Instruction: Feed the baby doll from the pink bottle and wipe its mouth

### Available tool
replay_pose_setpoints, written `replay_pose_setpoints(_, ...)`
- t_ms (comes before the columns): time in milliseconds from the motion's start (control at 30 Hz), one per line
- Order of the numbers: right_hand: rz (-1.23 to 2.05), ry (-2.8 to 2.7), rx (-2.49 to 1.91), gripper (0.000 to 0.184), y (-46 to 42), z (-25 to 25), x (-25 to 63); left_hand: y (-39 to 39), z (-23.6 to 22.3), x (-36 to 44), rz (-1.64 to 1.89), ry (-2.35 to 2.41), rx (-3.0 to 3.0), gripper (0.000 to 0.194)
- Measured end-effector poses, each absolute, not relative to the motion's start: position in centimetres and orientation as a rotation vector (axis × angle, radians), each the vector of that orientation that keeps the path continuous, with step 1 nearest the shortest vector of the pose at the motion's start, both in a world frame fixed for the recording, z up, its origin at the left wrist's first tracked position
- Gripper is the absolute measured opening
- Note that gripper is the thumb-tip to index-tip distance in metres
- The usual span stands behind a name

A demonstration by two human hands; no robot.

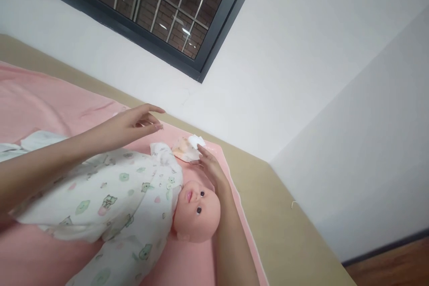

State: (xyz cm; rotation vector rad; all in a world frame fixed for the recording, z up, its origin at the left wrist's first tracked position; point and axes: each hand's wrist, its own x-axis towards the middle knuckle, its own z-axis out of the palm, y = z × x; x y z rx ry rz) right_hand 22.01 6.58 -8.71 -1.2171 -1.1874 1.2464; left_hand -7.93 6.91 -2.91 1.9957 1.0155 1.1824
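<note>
A baby doll [196, 208] lies on a pink blanket [43, 103], wrapped in a white cloth with green animal prints [110, 196]. My left hand [134, 123] hovers above the doll's body with its fingers stretched out and holds nothing. My right hand [209, 165] reaches past the doll's head, fingers extended, with the fingertips touching a small folded diaper or cloth [187, 148] that lies on the blanket beyond the doll's shoulder.
The blanket covers a tan mattress [288, 228] that runs into a corner of white walls [301, 76]. A dark-framed barred window [167, 4] is above. Wooden floor [392, 268] shows at the lower right. More white cloth [36, 139] lies at the left.
</note>
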Motion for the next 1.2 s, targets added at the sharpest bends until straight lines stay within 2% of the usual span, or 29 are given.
replay_pose_setpoints(233, 1.475, -1.05, -1.014, 0.072, 6.7, -10.4, 21.6, 8.0, -2.4, -9.0, 1.279, 1.055, 1.876, 0.058)
replay_pose_setpoints(500, 1.553, -1.042, -0.926, 0.066, 7.0, -11.6, 22.2, 9.5, -2.2, -10.9, 1.39, 1.153, 1.716, 0.053)
replay_pose_setpoints(733, 1.59, -1.021, -0.968, 0.077, 6.6, -11.2, 22.1, 10.5, -2.5, -11.6, 1.398, 1.201, 1.635, 0.065)
replay_pose_setpoints(1200, 1.621, -1.116, -1.03, 0.064, 6.4, -11.2, 22.4, 11.1, -2.9, -12.1, 1.38, 1.319, 1.685, 0.061)
